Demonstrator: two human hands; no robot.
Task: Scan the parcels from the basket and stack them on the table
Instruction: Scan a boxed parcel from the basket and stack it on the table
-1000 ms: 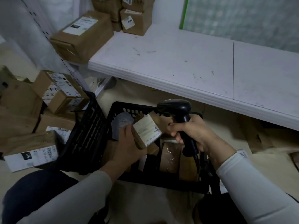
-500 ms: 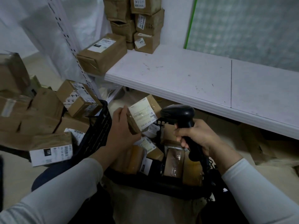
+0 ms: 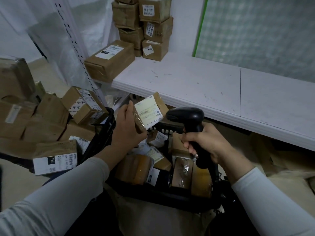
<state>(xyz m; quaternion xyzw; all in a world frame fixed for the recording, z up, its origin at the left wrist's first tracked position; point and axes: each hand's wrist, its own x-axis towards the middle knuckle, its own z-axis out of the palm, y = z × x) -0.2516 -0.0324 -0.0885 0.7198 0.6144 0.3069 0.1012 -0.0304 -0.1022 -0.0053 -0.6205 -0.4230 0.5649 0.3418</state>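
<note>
1 parcel (image 3: 150, 113) lifted higher, L hand (image 3: 127, 128); scanner (image 3: 187, 116) R hand (image 3: 204, 142).

White wall (image 3: 184, 23), green-edged checkered panel (image 3: 255, 31), perforated white upright (image 3: 74, 43), pale floor (image 3: 13, 184), dim light

At 6 o'clock, parcels (image 3: 136, 167) fill the basket (image 3: 162, 196) before the table (image 3: 187, 86); stacked boxes (image 3: 150, 31) stand on it at 12 o'clock, floor boxes (image 3: 42, 120) at 9 o'clock.

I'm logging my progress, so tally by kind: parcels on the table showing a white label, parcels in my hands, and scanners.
Labelled parcels on the table: 4
Parcel held in the left hand: 1
Scanner gripped in the right hand: 1
Total: 6
</note>
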